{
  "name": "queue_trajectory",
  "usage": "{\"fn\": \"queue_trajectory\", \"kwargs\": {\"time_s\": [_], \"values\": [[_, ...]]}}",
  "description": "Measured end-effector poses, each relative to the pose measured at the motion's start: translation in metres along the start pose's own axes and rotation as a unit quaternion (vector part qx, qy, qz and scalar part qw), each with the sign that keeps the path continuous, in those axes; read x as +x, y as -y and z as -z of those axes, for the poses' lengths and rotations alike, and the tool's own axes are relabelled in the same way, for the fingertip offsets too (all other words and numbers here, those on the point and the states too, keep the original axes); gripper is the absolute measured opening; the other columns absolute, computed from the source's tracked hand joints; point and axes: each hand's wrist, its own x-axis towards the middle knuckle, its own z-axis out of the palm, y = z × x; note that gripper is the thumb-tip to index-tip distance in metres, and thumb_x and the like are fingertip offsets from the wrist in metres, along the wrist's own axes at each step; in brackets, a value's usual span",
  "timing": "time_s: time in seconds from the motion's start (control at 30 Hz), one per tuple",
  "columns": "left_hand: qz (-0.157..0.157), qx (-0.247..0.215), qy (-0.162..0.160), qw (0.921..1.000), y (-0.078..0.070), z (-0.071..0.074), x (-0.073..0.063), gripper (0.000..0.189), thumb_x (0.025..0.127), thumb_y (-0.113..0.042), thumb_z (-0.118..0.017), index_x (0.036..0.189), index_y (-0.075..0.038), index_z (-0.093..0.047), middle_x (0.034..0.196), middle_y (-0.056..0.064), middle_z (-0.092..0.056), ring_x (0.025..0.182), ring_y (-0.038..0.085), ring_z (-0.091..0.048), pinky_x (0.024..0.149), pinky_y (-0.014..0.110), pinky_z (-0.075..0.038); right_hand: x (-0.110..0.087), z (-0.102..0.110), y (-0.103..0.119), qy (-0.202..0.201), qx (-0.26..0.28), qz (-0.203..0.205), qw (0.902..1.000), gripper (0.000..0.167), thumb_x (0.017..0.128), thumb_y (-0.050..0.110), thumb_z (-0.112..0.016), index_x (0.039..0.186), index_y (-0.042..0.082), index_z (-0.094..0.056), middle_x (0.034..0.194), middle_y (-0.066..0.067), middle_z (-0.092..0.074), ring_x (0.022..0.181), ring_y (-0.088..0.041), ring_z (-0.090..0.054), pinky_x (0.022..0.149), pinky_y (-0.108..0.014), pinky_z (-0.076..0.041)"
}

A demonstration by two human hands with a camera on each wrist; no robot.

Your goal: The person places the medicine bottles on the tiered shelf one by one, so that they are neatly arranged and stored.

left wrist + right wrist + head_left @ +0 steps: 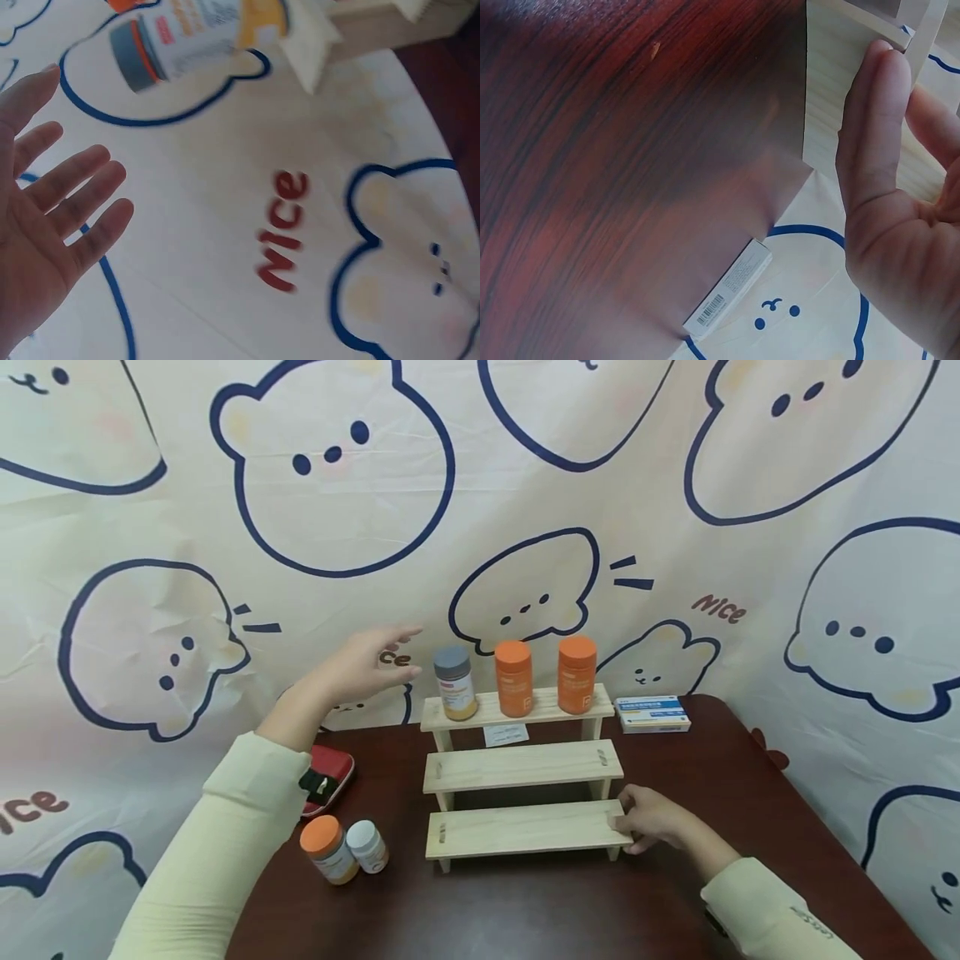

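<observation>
A three-tier wooden display stand [525,766] stands on the table. On its top step are a grey-capped bottle [455,683] at left and two orange bottles [514,678] to the right. My left hand [375,662] hovers just left of the grey-capped bottle, apart from it, fingers spread and holding nothing. The left wrist view shows its palm [37,232] beside that bottle's grey cap [135,56]. At the right end of the lowest step, my right hand [651,818] pinches the board between thumb and fingers; in the right wrist view the fingers [874,127] partly hide the contact.
An orange-capped bottle [330,850] and a small white bottle [367,847] stand left of the display stand. Behind them lies a red case [330,764], partly hidden by my left sleeve. A blue-and-white box [652,715] sits at the back right, near the patterned cloth backdrop [337,602].
</observation>
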Motion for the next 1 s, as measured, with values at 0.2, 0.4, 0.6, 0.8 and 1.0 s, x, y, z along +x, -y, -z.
{"fn": "queue_trajectory", "kwargs": {"time_s": [0.2, 0.4, 0.6, 0.8, 1.0], "values": [[0.038, -0.004, 0.000, 0.9993, 0.025, -0.010, -0.031, 0.066, 0.088, -0.037, -0.065, 0.145, -0.016, -0.037, 0.139, 0.014, -0.046, 0.123, 0.033, -0.046, 0.092, 0.054, -0.045, -0.004, 0.004, -0.002, 0.010, 0.004, -0.002, 0.9999, 0.036, 0.085, 0.003, -0.063, 0.113, -0.008, -0.044, 0.080, -0.018, -0.056, 0.061, -0.022, -0.061, 0.052, -0.032, -0.055], [0.076, -0.030, -0.006, 0.9967, 0.046, -0.019, -0.052, 0.069, 0.088, -0.041, -0.064, 0.145, -0.017, -0.035, 0.140, 0.017, -0.044, 0.123, 0.035, -0.047, 0.091, 0.055, -0.045, -0.010, 0.009, -0.002, 0.015, 0.001, -0.005, 0.9999, 0.038, 0.087, 0.005, -0.063, 0.115, -0.008, -0.042, 0.081, -0.018, -0.056, 0.062, -0.022, -0.062, 0.053, -0.032, -0.055], [0.092, -0.069, -0.007, 0.9933, 0.069, -0.037, -0.077, 0.068, 0.087, -0.044, -0.063, 0.144, -0.017, -0.038, 0.136, 0.015, -0.048, 0.121, 0.035, -0.048, 0.094, 0.054, -0.044, -0.010, 0.010, 0.000, 0.015, 0.005, -0.005, 0.9999, 0.037, 0.088, 0.005, -0.062, 0.115, -0.008, -0.041, 0.078, -0.017, -0.057, 0.060, -0.020, -0.062, 0.053, -0.031, -0.054], [0.127, -0.077, -0.007, 0.9890, 0.087, -0.060, -0.114, 0.069, 0.087, -0.047, -0.063, 0.142, -0.014, -0.040, 0.135, 0.018, -0.049, 0.122, 0.037, -0.047, 0.094, 0.058, -0.042, -0.006, 0.007, 0.002, 0.021, 0.006, 0.000, 0.9998, 0.036, 0.088, 0.004, -0.061, 0.115, -0.009, -0.040, 0.080, -0.017, -0.057, 0.062, -0.020, -0.062, 0.054, -0.031, -0.055], [0.159, -0.085, -0.007, 0.9836, 0.098, -0.080, -0.156, 0.068, 0.086, -0.049, -0.062, 0.141, -0.012, -0.042, 0.133, 0.020, -0.050, 0.119, 0.040, -0.047, 0.089, 0.058, -0.045, 0.000, 0.000, 0.005, 0.030, -0.002, -0.001, 0.9995, 0.036, 0.087, 0.004, -0.061, 0.115, -0.009, -0.041, 0.082, -0.017, -0.056, 0.063, -0.020, -0.062, 0.054, -0.032, -0.055]]}}
